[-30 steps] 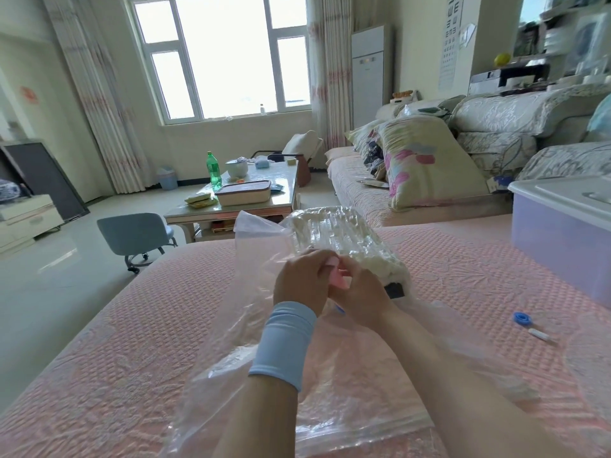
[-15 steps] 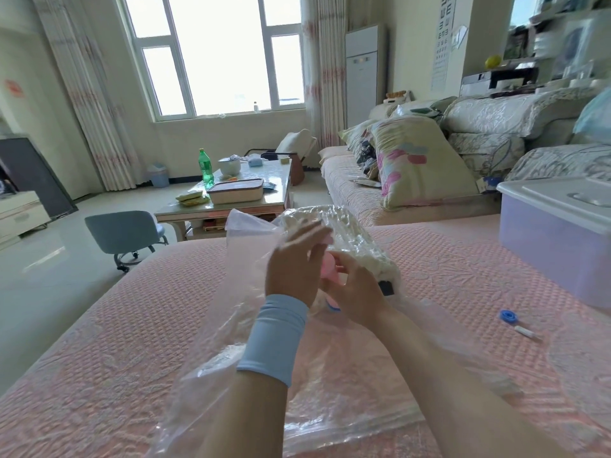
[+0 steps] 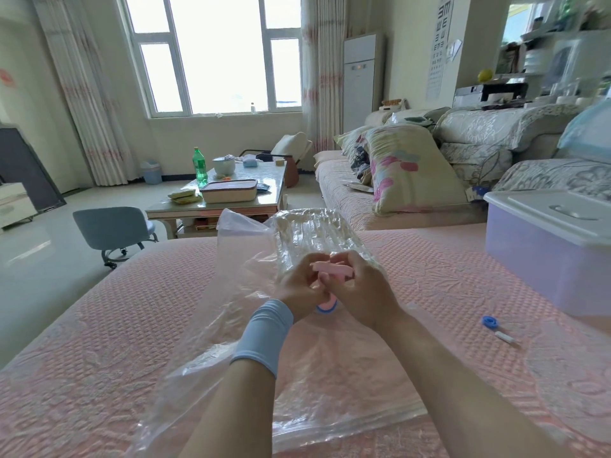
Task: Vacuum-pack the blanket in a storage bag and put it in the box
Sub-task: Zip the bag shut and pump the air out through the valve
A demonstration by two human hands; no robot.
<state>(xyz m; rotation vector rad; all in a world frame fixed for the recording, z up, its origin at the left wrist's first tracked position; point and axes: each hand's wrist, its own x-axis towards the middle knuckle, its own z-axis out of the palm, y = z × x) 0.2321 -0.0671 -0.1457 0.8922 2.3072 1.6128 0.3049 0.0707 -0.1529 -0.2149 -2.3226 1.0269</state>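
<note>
The clear plastic storage bag (image 3: 297,368) lay spread across the pink quilted bed cover (image 3: 99,342), its near edge toward the person and its far end wrapped tight round the cream, ridged, compressed blanket (image 3: 312,229). Just this side of the blanket, both hands met over the bag. The left hand (image 3: 299,285), with a pale blue wristband (image 3: 263,337) on its forearm, and the right hand (image 3: 358,292) were both curled closed on a small pink plastic pump (image 3: 332,269), fingers pinching its flat top from either side. Beneath the hands a round pink-and-blue piece (image 3: 325,307) showed against the bag; whether it belonged to the pump or to the bag's valve could not be told.

To the right, well apart from the bag, a small blue round cap (image 3: 490,322) and a short white stick (image 3: 505,337) lay on the cover. Farther right stood the lilac translucent plastic box (image 3: 542,259) with its white lid (image 3: 545,214) on. Beyond the bed were a floral cushion (image 3: 410,166) on a sofa and a low coffee table (image 3: 264,190) bearing a green bottle (image 3: 199,166).
</note>
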